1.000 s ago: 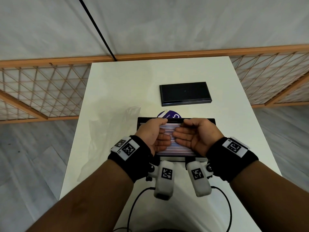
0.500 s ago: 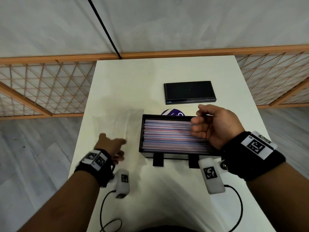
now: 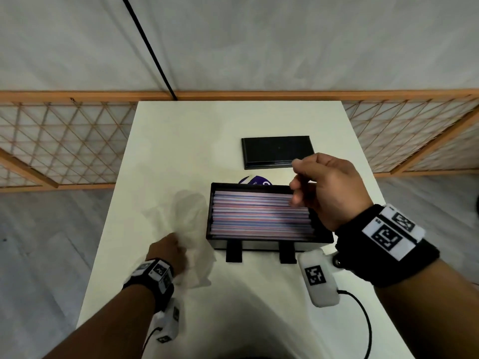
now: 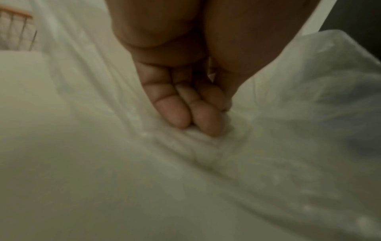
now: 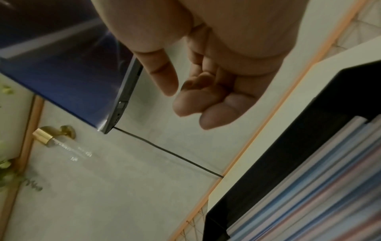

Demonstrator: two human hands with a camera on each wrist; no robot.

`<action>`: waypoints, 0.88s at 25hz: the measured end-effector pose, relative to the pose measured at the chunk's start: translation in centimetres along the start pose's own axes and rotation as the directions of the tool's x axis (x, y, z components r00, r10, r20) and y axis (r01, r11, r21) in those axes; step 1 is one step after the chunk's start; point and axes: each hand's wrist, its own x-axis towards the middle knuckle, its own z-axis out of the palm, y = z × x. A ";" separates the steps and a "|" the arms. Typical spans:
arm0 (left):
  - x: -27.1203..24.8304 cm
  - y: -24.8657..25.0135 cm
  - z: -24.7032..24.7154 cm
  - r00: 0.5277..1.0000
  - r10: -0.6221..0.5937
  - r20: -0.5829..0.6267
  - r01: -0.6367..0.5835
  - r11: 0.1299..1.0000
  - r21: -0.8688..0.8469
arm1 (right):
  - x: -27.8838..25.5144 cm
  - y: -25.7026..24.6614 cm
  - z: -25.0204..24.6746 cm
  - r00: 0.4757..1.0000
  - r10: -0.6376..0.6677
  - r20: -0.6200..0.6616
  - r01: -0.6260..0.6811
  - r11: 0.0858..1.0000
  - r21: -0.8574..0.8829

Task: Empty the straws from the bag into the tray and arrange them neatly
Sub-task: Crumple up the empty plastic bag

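Many pastel straws are lying side by side in the black tray, their lengths running left to right and filling it nearly wall to wall. The tray is being carried by the white table, near the middle. Just to the left of the tray, the clear plastic bag is lying crumpled on the table, emptied of straws. The near end of the bag is being gripped by the left hand; in the left wrist view its fingers are seen pressed together with the thumb, a fold of the thin plastic being pinched between them. The right hand is being held above the right end of the tray, clear of the straws; its fingers are loosely curled toward the palm and nothing is being held in them, with the thumb standing apart. Beyond the tray, farther back on the table, a flat black rectangular lid is lying apart from everything else. Between the lid and the tray's far wall, part of a round purple and white object is showing; what it is cannot be told. A wooden lattice railing is running behind the table
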 end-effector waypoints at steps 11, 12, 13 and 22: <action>-9.6 9.3 -14.5 0.720 0.518 -0.462 -0.679 0.662 -0.318 | -4.2 0.5 5.9 0.591 -0.486 0.644 0.807 0.359 -0.469; -10.9 9.9 -14.2 0.665 0.591 -0.458 -0.741 0.599 -0.304 | -3.9 0.8 6.0 0.620 -0.464 0.633 0.785 0.352 -0.510; -12.0 10.4 -14.0 0.610 0.650 -0.454 -0.790 0.541 -0.286 | -3.6 0.9 6.0 0.629 -0.494 0.601 0.774 0.320 -0.547; -15.3 11.5 -11.8 0.648 0.664 -0.374 -0.729 0.398 -0.556 | -1.9 0.2 4.5 0.739 -0.589 0.327 0.580 0.309 -0.754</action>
